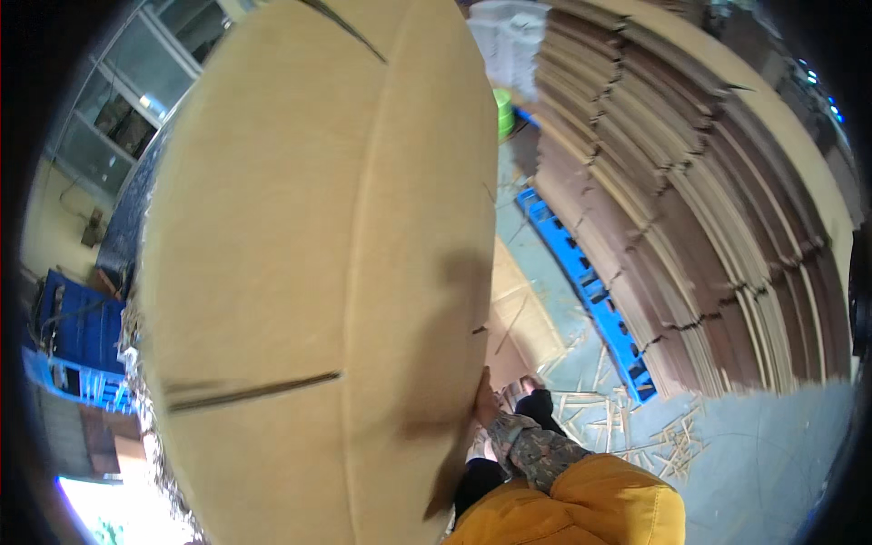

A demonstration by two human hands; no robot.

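A large flat sheet of cardboard (309, 272) fills the left and middle of the view, held up close to the camera, with creases running its length and slits cut in from its edges. The right hand (484, 404) grips the sheet's right edge low down, fingers curled around that edge and mostly hidden behind it, so only the back of the hand and the wrist show. Below it a patterned sleeve (536, 450) leads down into a yellow padded jacket (590, 504) at the near bottom edge. The left hand does not show; it may be behind the sheet, but that cannot be told. To the right, a tall stack of flattened cardboard (690, 209) rises in many layers, standing on a blue pallet (590, 291) whose slatted edge runs along the floor. The grey floor (763, 463) near the pallet is strewn with thin cardboard strips and offcuts (627, 418). Another piece of cardboard (518, 318) lies flat on the floor between the held sheet and the pallet. Far off, past the top of the sheet, a green object (503, 111) shows. At far left stands blue machinery (77, 341), with windows (136, 91) above it.
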